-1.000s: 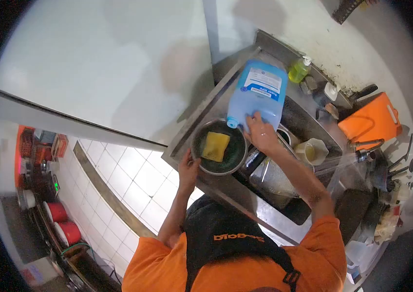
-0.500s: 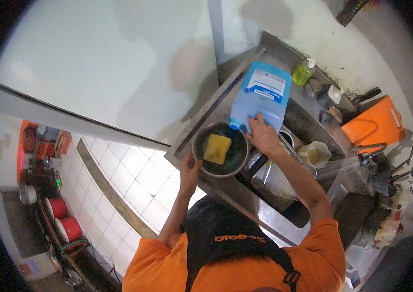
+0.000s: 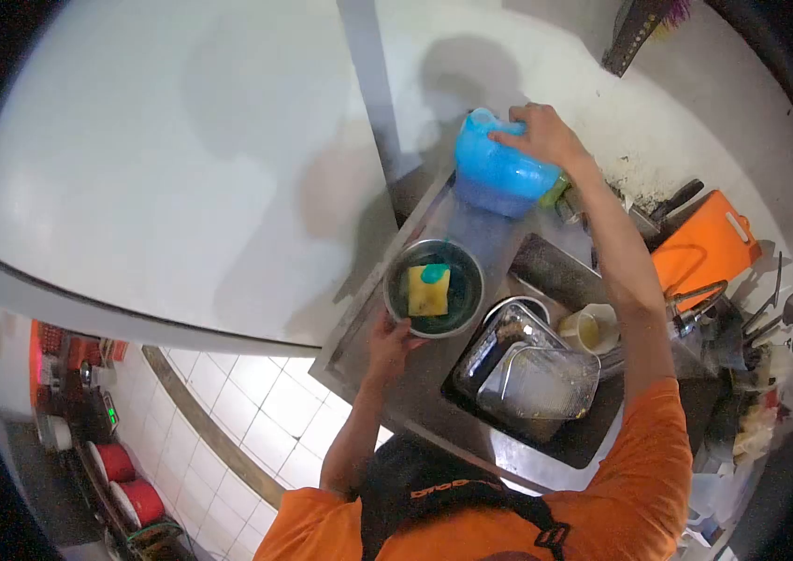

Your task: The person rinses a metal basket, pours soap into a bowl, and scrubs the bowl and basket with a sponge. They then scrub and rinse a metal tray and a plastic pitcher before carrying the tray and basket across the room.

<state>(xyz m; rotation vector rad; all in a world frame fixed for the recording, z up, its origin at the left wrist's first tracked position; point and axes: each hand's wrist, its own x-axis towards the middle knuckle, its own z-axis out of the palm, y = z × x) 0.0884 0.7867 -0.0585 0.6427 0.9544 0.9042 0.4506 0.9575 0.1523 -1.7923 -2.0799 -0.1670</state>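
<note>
My left hand [image 3: 391, 344] grips the near left rim of a round metal bowl [image 3: 470, 301]. Inside the bowl lies a yellow sponge [image 3: 428, 299] in dark greenish liquid, with a blob of green liquid soap [image 3: 433, 273] on its top. Farther back on the steel counter, a large blue jug [image 3: 497, 176] stands upright against the wall side. The fingers of my right hand [image 3: 543, 134] are wrapped round its handle at the top. Part of a green soap bottle [image 3: 554, 191] shows behind the jug and my forearm.
Right of the bowl, a sink [image 3: 471, 381] holds a dark tray and a clear plastic container [image 3: 546, 381]. A pale jug [image 3: 589, 329] stands beside them near the faucet [image 3: 699, 307]. An orange cutting board [image 3: 707, 251] leans at the right. A white panel [image 3: 181, 187] borders the counter's left.
The blue jug has gone from tilted over the bowl to upright at the back, my right hand moving with it to its handle. Green soap now sits on the sponge.
</note>
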